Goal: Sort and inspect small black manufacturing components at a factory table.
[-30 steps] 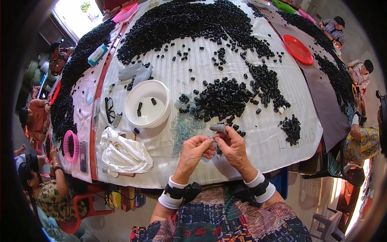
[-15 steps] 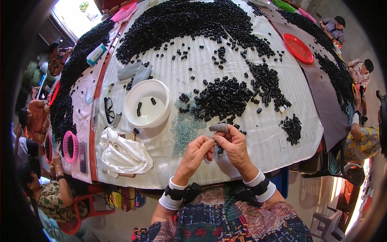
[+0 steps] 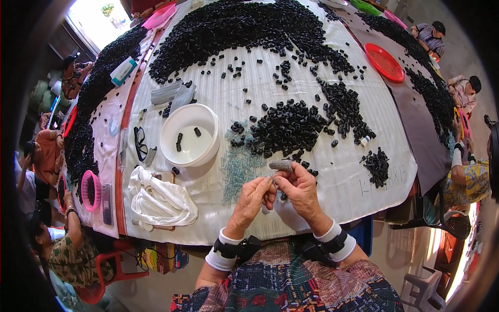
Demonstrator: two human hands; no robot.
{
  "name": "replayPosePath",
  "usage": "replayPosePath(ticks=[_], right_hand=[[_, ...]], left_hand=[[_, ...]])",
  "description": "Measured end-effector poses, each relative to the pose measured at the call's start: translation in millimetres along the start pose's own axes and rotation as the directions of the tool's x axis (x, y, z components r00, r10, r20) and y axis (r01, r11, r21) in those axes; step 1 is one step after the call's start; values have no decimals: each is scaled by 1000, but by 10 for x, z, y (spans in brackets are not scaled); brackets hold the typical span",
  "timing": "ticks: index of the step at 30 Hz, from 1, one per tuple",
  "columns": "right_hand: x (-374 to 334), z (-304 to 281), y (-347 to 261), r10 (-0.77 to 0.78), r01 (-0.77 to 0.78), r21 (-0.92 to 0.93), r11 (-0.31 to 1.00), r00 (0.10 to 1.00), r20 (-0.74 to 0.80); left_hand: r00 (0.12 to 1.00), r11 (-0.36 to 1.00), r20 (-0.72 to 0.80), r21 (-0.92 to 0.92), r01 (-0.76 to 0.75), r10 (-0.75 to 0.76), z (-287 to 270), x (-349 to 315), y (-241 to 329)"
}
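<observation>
My left hand (image 3: pixel 252 202) and my right hand (image 3: pixel 302 195) meet above the near part of the cloth-covered table, thumbs and fingertips pinched together. What they hold between them is too small and too covered to make out. A grey ribbed sleeve (image 3: pixel 280 165) sits at the index finger of my right hand. Just beyond lies a heap of short black tubular pieces (image 3: pixel 291 127). Small clear bluish pieces (image 3: pixel 241 174) are scattered to the left of it. To the right is a smaller pile of thin black pieces (image 3: pixel 376 169).
A white bowl (image 3: pixel 208 148) with a few black pieces stands at left, near eyeglasses (image 3: pixel 140 143) and a crumpled white cloth (image 3: pixel 161 200). A large black mound (image 3: pixel 234 31) covers the far table. A red tray (image 3: pixel 384 62) lies at right. Other people sit along both sides.
My hands stay pinched together in almost the same place, with slight finger movement. At the lower left, a co-worker's arm has shifted.
</observation>
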State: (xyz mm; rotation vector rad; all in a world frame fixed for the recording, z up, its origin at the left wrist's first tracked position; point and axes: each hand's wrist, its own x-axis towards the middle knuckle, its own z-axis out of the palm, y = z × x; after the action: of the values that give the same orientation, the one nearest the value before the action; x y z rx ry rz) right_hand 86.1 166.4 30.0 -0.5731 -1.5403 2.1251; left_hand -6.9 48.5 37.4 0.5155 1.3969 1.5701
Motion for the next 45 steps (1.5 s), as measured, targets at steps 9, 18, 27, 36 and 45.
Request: replayPosePath(ticks=[9,18,27,36,45], right_hand=[[41,-24,3,38,-41,-65,997,998,-44],[24,-43,17,-26,14,-188,982,998,-60],[30,-110,114,-34,17,-185,983,996,-85],[3,-79,61,-16,7,-183,983,999,-52],[-30,-112,105,-154,123,-367,922,986,-58]], left_hand=[[978,988,-168,104,-111,127,0,62,-72],[991,998,-136,-55,12,-20,-64,58,-53],[981,1000,-192,26,14,-9,33,41,-27],[966,915,-130,371,-161,223,50,22,-68],[976,999,-216,-9,31,-32,26,20,-69]])
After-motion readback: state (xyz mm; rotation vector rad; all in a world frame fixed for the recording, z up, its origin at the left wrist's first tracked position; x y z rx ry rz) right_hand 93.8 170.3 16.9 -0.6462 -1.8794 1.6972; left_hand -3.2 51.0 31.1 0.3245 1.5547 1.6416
